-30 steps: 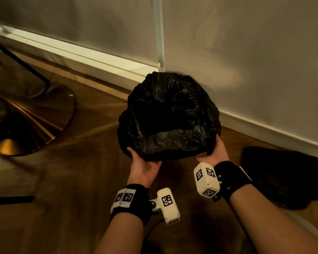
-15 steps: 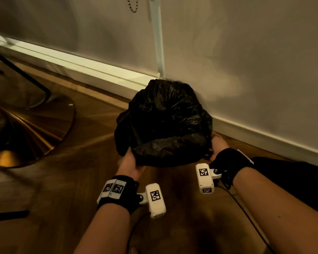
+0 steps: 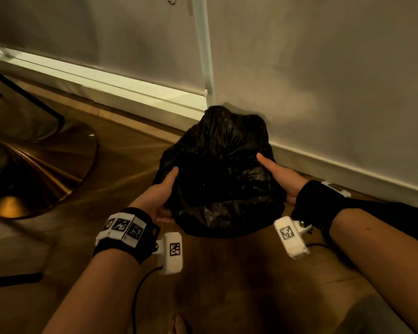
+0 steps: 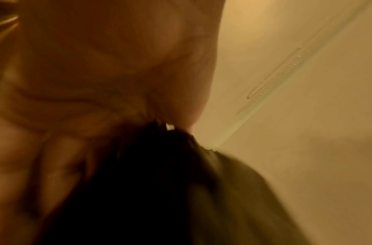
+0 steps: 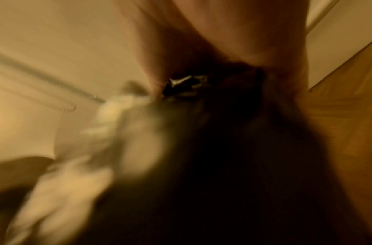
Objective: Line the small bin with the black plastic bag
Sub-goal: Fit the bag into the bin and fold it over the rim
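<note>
Black plastic bag covered the small bin on the floor by the wall. Your left hand and right hand gripped its sides, thumbs on top; only wrist-band square code markers showed, no readable writing.

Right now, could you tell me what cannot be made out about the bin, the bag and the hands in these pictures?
- Small bin: head view, wholly covered by the black plastic bag; its colour, rim and shape are hidden.
- Fingers of the left hand and right hand: head view, hidden behind the bag; only the thumbs show.
- Both wrist views: motion blur; the grip is unreadable.
- Dark object by the right forearm: head view, too dim, partly hidden.
</note>
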Tool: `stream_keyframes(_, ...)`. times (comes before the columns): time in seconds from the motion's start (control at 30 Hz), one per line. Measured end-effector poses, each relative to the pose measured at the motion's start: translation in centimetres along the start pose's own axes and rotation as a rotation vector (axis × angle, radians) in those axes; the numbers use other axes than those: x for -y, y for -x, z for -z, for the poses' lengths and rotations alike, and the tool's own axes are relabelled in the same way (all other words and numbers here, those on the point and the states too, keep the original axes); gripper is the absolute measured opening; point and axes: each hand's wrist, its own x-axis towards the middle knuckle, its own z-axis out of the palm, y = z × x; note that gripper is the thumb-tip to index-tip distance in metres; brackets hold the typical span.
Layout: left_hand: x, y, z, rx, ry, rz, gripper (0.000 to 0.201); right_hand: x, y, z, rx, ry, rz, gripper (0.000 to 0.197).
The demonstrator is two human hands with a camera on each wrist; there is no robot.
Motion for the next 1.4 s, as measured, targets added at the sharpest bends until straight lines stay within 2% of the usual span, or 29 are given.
stream_keyframes(0.07, 1.4, 0.1, 0.8, 0.038, -0.098, 0.032, 0.095, -1.1, 0.5, 0.8, 0.007, 0.066, -0.049, 0.057)
stream_keyframes(0.1, 1.8, -0.1, 1.1, 0.008, -0.078, 0.006, 0.1, -1.3, 0.4, 1.0, 0.008, 0.079, -0.061, 0.063)
stream_keyframes(0.17, 2.1, -0.3, 0.8, -0.08, 0.063, -0.1, 0.103, -1.4, 0.0, 0.5, -0.001, 0.019, -0.005, 0.055)
stream_keyframes(0.27, 1.5, 0.3, -0.6, -0.123, 0.122, -0.231, 0.087, -1.4, -0.5, -1.5, -0.076, 0.011, 0.083, 0.04)
stream_keyframes(0.33, 1.6, 0.3, -1.0, -0.128, 0.082, -0.2, 0.08, -1.9, -0.7, -1.9, -0.122, 0.152, 0.083, 0.022)
stream_keyframes(0.4, 1.9, -0.2, -0.2, -0.137, 0.013, -0.15, 0.072, -2.0, -1.0, -1.5, -0.141, 0.255, 0.043, 0.022)
stream_keyframes(0.47, 1.9, -0.8, 1.4, -0.116, -0.035, -0.193, 0.052, -1.8, -1.1, -0.9, -0.06, 0.2, -0.055, 0.017)
stream_keyframes(0.5, 1.8, -1.4, 2.3, -0.115, -0.011, -0.239, 0.041, -1.5, -1.1, -0.5, -0.016, 0.162, -0.065, 0.022)
stream_keyframes(0.53, 1.7, -1.7, 2.8, -0.108, 0.042, -0.276, 0.034, -1.1, -1.2, 0.0, 0.007, 0.111, -0.047, 0.036)
stream_keyframes(0.6, 1.1, -1.8, 3.5, -0.052, 0.086, -0.32, 0.042, -0.2, -1.4, 0.7, 0.043, 0.093, 0.026, 0.063)
stream_keyframes(0.63, 0.7, -1.7, 3.4, 0.031, 0.079, -0.294, 0.048, 0.2, -1.2, 0.7, 0.082, 0.112, 0.035, 0.068)
stream_keyframes(0.7, 0.2, -1.5, 2.8, 0.158, 0.037, -0.248, 0.041, 0.5, -0.8, 0.5, 0.195, 0.175, 0.01, 0.065)
stream_keyframes(0.77, -0.2, -1.1, 2.4, 0.216, 0.045, -0.189, 0.035, 0.9, -0.1, 0.0, 0.268, 0.156, -0.068, 0.048)
stream_keyframes(0.83, -0.6, -0.9, 2.4, 0.244, -0.05, -0.194, 0.058, 1.6, 0.5, -0.4, 0.278, 0.091, -0.11, 0.03)
stream_keyframes(0.87, -0.5, -0.9, 2.4, 0.251, -0.12, -0.223, 0.069, 2.1, 0.8, -0.5, 0.287, 0.037, -0.108, 0.034)
stream_keyframes(0.97, 0.0, -0.7, 2.3, 0.254, -0.22, -0.283, 0.066, 3.0, 1.6, -1.1, 0.349, 0.044, -0.091, 0.045)
stream_keyframes(1.03, 0.4, -0.5, 1.8, 0.304, -0.268, -0.26, 0.051, 2.7, 1.4, -1.4, 0.337, 0.188, -0.093, 0.044)
stream_keyframes(1.13, 0.7, -0.1, 1.2, 0.325, -0.257, -0.227, 0.048, 2.0, 0.6, -1.6, 0.276, 0.329, -0.153, 0.038)
stream_keyframes(1.23, 1.1, 0.1, 1.3, 0.339, -0.164, -0.196, 0.058, 2.0, -0.2, -1.2, 0.263, 0.294, -0.219, 0.034)
stream_keyframes(1.3, 1.0, -0.2, 1.8, 0.334, -0.146, -0.178, 0.052, 2.1, -0.9, -1.0, 0.262, 0.263, -0.222, 0.037)
stream_keyframes(1.37, 0.6, -0.4, 2.4, 0.298, -0.116, -0.168, 0.043, 2.0, -1.6, -0.9, 0.163, 0.347, -0.064, 0.036)
stream_keyframes(1.4, 0.5, -0.5, 2.5, 0.291, -0.085, -0.17, 0.043, 2.1, -1.5, -1.0, 0.075, 0.454, 0.075, 0.046)
